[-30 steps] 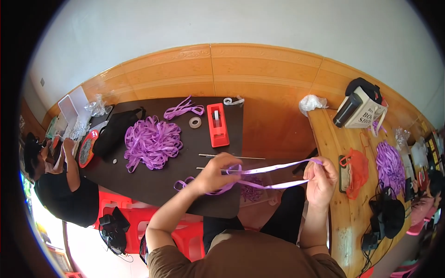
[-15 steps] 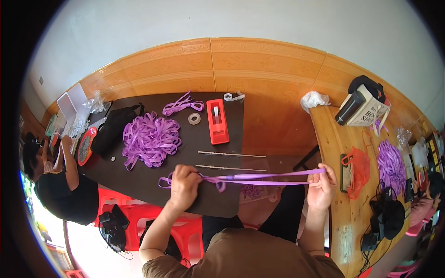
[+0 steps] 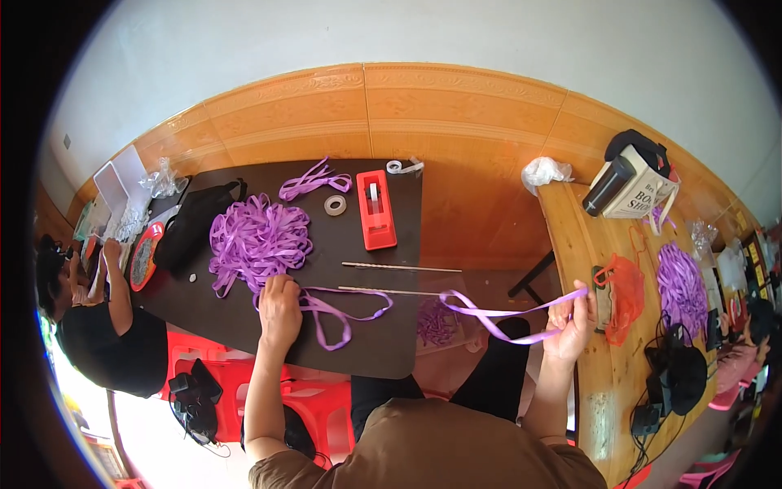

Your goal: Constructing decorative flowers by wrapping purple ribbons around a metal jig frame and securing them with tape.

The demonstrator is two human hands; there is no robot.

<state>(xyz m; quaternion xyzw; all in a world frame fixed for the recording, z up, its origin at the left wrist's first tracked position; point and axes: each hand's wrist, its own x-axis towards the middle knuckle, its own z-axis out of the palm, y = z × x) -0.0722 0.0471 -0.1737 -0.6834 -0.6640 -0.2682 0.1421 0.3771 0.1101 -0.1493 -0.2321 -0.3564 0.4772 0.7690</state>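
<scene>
Between the fingers of my right hand (image 3: 570, 324) is a looped purple ribbon (image 3: 493, 314), hanging in the air over the gap between the tables. My left hand (image 3: 281, 314) is closed on a second purple ribbon (image 3: 346, 322), at the near side of the big purple ribbon pile (image 3: 261, 240). That second ribbon trails loosely rightward over the dark table (image 3: 195, 314). The two held ribbons look apart. Two thin sticks (image 3: 401, 266) lie side by side beyond them, their right ends past the table edge.
On the dark table are a red tape dispenser (image 3: 376, 212), a tape roll (image 3: 335, 205), a small ribbon bunch (image 3: 316, 181) and a black bag (image 3: 195, 224). The wooden table (image 3: 599, 367) at right holds a red net bag (image 3: 626, 301) and more ribbon (image 3: 683, 285). A co-worker (image 3: 110, 334) sits at left.
My left hand has moved left toward the pile with its ribbon. The ribbon stretched between my hands has come apart into two slack pieces. My right hand has shifted little.
</scene>
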